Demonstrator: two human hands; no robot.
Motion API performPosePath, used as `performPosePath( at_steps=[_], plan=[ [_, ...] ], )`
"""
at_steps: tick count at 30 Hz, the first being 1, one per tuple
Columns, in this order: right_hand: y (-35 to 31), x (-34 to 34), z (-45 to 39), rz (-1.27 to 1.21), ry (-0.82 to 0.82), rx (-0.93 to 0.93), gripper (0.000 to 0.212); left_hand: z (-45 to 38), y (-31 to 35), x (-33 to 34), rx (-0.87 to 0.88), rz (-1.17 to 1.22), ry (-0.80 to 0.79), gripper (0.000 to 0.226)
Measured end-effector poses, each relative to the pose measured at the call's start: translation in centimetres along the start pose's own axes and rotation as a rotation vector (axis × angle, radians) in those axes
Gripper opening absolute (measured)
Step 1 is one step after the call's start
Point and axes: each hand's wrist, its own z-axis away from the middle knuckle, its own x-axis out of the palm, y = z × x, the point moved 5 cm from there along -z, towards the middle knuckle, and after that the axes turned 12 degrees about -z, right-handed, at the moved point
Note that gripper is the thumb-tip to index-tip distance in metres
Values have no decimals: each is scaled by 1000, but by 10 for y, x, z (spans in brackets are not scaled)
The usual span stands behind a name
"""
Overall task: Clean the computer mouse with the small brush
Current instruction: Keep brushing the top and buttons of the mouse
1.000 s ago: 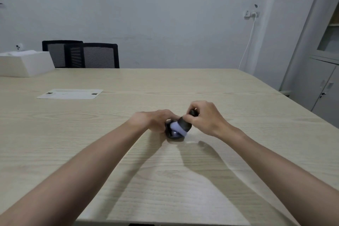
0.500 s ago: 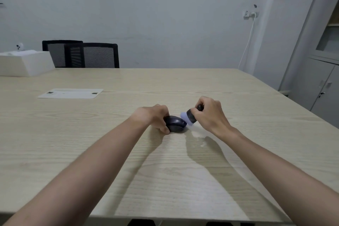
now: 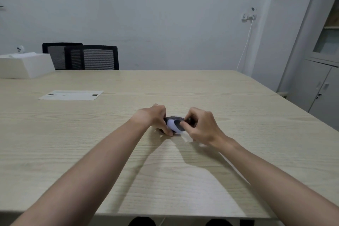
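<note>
Both hands clamp down: left hand pins the mouse, right hand has swung the brush back on, apparently mid-stroke.

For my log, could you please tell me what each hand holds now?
Left hand: closed on the mouse.
Right hand: closed on the small brush.

One head-worn wide-angle view only, looking forward and down along both forearms. Close to the near edge of the desk, with the left hand and right hand just below mid-frame. Facing the far wall, chairs behind the desk, cabinet at right.
</note>
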Motion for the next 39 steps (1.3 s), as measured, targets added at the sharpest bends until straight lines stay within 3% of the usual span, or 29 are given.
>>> performPosePath(
  at_steps=[2,6,11,17,23,25,29,32,35,39],
  plan=[
    [8,-1,0,21,-16,35,22,1,0,0,-2,1,3,55],
    [14,-21,-2,5,167,133,26,7,1,1,-22,-6,40,55],
    [-11,4,2,-93,12,57,22,10,0,2,-1,38,48,58],
    [7,-15,-5,-1,187,191,23,17,1,2,-28,10,47,65],
    [-1,-2,-2,-86,80,159,19,24,8,6,-7,1,63,64],
    [9,-13,-6,-29,138,209,18,27,5,5,-19,-21,-1,58],
    [1,-18,-8,-6,141,170,16,24,-10,0,-26,-80,-211,16],
    [-14,-5,-8,-107,68,157,15,12,-14,-10,-4,-72,21,53],
    [-15,2,-10,-144,2,213,13,8,6,-9,256,-19,91,82],
    [-4,-10,-12,-37,87,220,13,12,27,-3,409,-86,88,86]
  ],
)
